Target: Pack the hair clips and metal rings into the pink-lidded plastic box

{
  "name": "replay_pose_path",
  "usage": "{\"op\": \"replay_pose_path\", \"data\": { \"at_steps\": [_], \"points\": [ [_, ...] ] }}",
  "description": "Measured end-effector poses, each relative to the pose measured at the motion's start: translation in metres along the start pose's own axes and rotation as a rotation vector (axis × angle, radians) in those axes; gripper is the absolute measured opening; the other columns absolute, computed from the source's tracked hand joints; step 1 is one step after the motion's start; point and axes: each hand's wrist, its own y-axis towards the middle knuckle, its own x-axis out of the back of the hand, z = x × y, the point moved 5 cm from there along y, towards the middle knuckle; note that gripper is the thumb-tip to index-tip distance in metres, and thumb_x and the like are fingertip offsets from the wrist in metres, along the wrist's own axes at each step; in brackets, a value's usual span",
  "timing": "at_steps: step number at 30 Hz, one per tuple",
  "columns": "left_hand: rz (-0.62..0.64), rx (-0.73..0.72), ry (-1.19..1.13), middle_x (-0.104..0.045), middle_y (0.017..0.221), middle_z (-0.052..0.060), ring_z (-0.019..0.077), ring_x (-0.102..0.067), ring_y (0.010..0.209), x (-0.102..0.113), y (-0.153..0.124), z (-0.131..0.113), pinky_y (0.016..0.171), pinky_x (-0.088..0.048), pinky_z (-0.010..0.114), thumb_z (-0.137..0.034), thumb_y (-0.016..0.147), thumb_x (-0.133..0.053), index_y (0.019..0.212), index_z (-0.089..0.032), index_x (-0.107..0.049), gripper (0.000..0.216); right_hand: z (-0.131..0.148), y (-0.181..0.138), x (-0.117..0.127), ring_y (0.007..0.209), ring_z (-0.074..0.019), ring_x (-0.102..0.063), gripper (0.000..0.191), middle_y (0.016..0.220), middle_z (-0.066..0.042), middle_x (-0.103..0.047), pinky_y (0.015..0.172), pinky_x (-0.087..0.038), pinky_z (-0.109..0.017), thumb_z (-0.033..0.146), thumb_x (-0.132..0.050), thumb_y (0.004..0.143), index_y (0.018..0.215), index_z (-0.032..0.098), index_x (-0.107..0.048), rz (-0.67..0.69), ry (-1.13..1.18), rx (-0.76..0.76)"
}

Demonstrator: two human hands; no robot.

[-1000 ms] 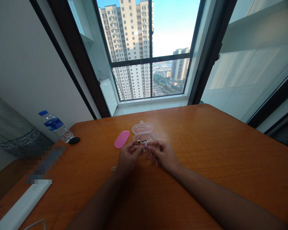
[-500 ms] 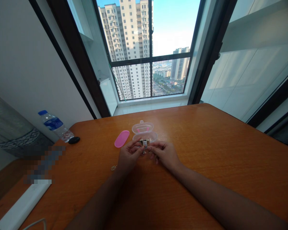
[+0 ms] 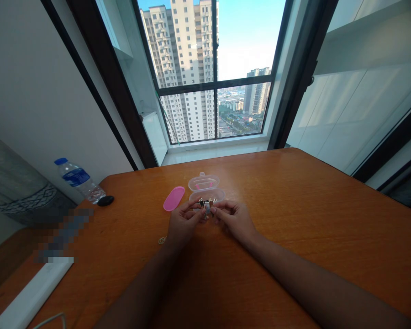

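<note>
Left hand (image 3: 184, 224), right hand (image 3: 234, 222) at wooden table (image 3: 294, 219) | window (image 3: 214, 109) onto high-rises (image 3: 181, 68) ahead

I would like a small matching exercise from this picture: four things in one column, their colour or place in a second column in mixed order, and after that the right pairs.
Things:
1. Oval lid
2. Small ring
3. Water bottle
4. Plastic box

Colour or place:
A. Gold-coloured, beside the left hand
B. Transparent, just behind both hands, next to the right hand
C. Pink, lying flat
D. Blue cap and blue label

Right pairs: 1-C, 2-A, 3-D, 4-B
</note>
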Motion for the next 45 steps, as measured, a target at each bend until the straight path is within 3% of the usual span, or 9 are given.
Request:
{"op": "replay_pose_path", "data": {
  "at_steps": [7,19,26,30,33,37,40,45],
  "points": [
    [0.089,0.043,0.025,-0.078,0.097,0.008,0.0198,-0.075,0.078,-0.001,-0.001,0.008,0.075,-0.064,0.032,-0.033,0.068,-0.084,0.116,-0.015,-0.070,0.053,0.004,-0.004,-0.006,0.048,-0.0113,-0.055,0.030,0.057,-0.001,-0.068,0.047,-0.038,-0.021,0.043,-0.080,0.071,0.084,0.016,-0.076,0.059,-0.074,0.065],
    [0.179,-0.028,0.045,-0.076,0.097,0.006,0.0156,-0.072,0.076,-0.002,-0.001,0.013,0.078,-0.060,0.029,-0.027,0.068,-0.084,0.124,-0.017,-0.067,0.059,0.010,-0.005,-0.004,0.049,-0.0132,-0.059,0.026,0.059,-0.003,-0.069,0.047,-0.041,-0.022,0.040,-0.077,0.074,0.081,0.016,-0.072,0.015,-0.189,0.123],
    [0.155,-0.116,0.173,-0.077,0.096,0.007,0.0192,-0.072,0.082,0.003,0.001,0.009,0.082,-0.059,0.033,-0.030,0.072,-0.081,0.121,-0.018,-0.069,0.053,0.010,-0.007,-0.003,0.049,-0.0119,-0.056,0.039,0.063,0.002,-0.067,0.046,-0.040,-0.021,0.039,-0.080,0.073,0.104,0.019,-0.067,0.028,-0.193,0.164],
    [0.160,-0.215,0.363,-0.077,0.091,0.006,0.0193,-0.072,0.079,0.003,-0.002,-0.001,0.080,-0.059,0.033,-0.030,0.075,-0.079,0.123,-0.018,-0.068,0.051,0.023,-0.013,-0.005,0.061,-0.0129,-0.059,0.029,0.078,0.000,-0.070,0.055,-0.045,-0.023,0.033,-0.074,0.081,0.109,0.023,-0.070,0.059,-0.334,0.352],
    [0.163,-0.271,0.427,-0.078,0.089,0.006,0.0186,-0.070,0.076,0.000,-0.004,-0.007,0.076,-0.057,0.031,-0.031,0.078,-0.076,0.116,-0.018,-0.072,0.041,0.032,-0.015,-0.006,0.067,-0.0136,-0.060,0.016,0.085,-0.001,-0.070,0.061,-0.047,-0.025,0.028,-0.069,0.086,0.100,0.024,-0.073,0.059,-0.405,0.474],
    [0.138,-0.254,0.480,-0.079,0.091,0.006,0.0199,-0.070,0.078,-0.002,-0.006,-0.012,0.076,-0.056,0.030,-0.033,0.079,-0.075,0.096,-0.018,-0.079,0.023,0.031,-0.013,-0.001,0.068,-0.0151,-0.060,0.014,0.083,-0.002,-0.069,0.059,-0.048,-0.026,0.030,-0.069,0.086,0.098,0.023,-0.072,0.010,-0.403,0.491],
    [0.133,-0.215,0.487,-0.079,0.093,0.006,0.0217,-0.072,0.082,0.000,-0.006,-0.013,0.079,-0.056,0.031,-0.033,0.079,-0.074,0.092,-0.018,-0.080,0.021,0.031,-0.012,0.003,0.067,-0.0153,-0.061,0.015,0.085,-0.003,-0.070,0.060,-0.049,-0.027,0.033,-0.071,0.085,0.094,0.022,-0.072,-0.037,-0.389,0.516],
    [0.121,-0.217,0.491,-0.079,0.092,0.006,0.0227,-0.072,0.087,0.006,-0.003,-0.015,0.084,-0.054,0.031,-0.034,0.079,-0.073,0.091,-0.018,-0.079,0.021,0.040,-0.013,0.004,0.083,-0.0195,-0.064,0.015,0.091,-0.004,-0.071,0.078,-0.053,-0.033,0.031,-0.072,0.084,0.098,0.024,-0.072,-0.055,-0.440,0.601]
  ]
}}
